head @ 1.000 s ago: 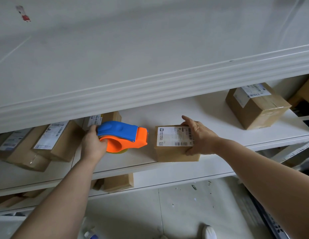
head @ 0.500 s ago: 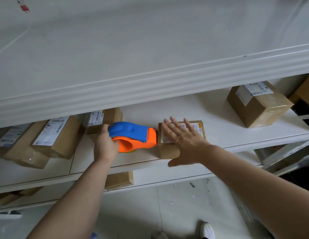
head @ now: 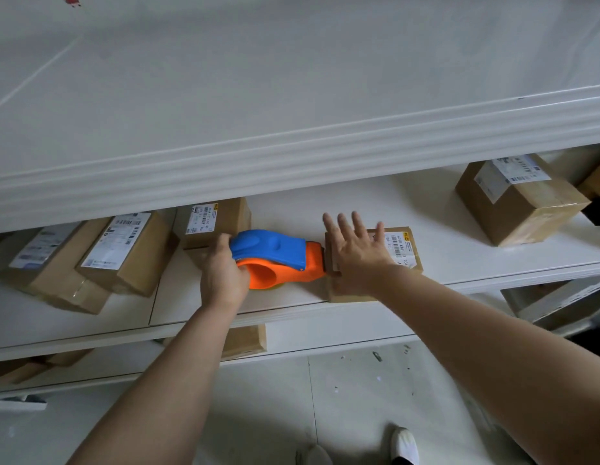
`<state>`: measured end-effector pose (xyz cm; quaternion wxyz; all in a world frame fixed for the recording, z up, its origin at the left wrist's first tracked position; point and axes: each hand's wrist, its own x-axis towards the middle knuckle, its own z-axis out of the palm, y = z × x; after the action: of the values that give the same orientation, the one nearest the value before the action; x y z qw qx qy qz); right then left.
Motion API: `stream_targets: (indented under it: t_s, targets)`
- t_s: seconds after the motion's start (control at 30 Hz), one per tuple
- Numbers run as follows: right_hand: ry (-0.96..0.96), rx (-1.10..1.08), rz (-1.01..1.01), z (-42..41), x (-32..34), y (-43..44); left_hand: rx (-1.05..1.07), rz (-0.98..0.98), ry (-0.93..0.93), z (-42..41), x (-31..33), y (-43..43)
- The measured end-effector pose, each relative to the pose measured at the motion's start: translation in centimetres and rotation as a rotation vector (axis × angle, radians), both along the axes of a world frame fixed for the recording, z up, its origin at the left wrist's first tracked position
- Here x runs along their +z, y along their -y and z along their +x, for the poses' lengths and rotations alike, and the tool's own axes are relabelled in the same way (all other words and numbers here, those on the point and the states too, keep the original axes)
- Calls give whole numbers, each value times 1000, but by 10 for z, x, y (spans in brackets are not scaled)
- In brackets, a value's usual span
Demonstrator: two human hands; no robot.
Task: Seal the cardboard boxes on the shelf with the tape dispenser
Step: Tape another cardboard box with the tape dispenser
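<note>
On the white shelf (head: 359, 203) your flat right hand (head: 357, 255) steadies the box (head: 402, 250), your left hand (head: 221, 275) grips the tape dispenser (head: 275, 256) at its side, so next you likely pull tape across the top.

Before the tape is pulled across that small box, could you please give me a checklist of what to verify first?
1. Grip: the left hand is curled round the tape dispenser: ok.
2. Steadying: the right hand lies flat on the small box, fingers straight: ok.
3. Start point: the dispenser's orange nose touches the box's left side: ok.
4. Tape path over the top: not ok, the right hand lies across it and probably has to shift.
5. Tape end stuck to the cardboard: cannot tell, hidden by the dispenser.
</note>
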<state>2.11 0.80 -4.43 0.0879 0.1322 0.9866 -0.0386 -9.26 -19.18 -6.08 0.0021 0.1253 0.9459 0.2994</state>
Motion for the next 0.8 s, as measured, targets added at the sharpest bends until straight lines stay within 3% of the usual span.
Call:
stream_targets:
  t_s: [0.07, 0.13, 0.27, 0.37, 0.6, 0.8]
  targets:
    - [40, -29, 0, -6, 4, 0, -11, 20, -36, 5, 9, 0]
    - [-79, -36, -71, -4, 13, -8, -3, 90, -86, 9, 24, 0]
    - [-391, -123, -703, 15, 21, -39, -41, 286, -207, 15, 58, -15]
    - [-318, -211, -958, 35, 10, -56, -130, 265, -215, 31, 75, -41]
    - [-317, -144, -760, 38, 10, -64, -148, 146, -219, 43, 87, -76]
    - [-316, -134, -731, 37, 6, -70, -6, 194, -245, 4, 85, -22]
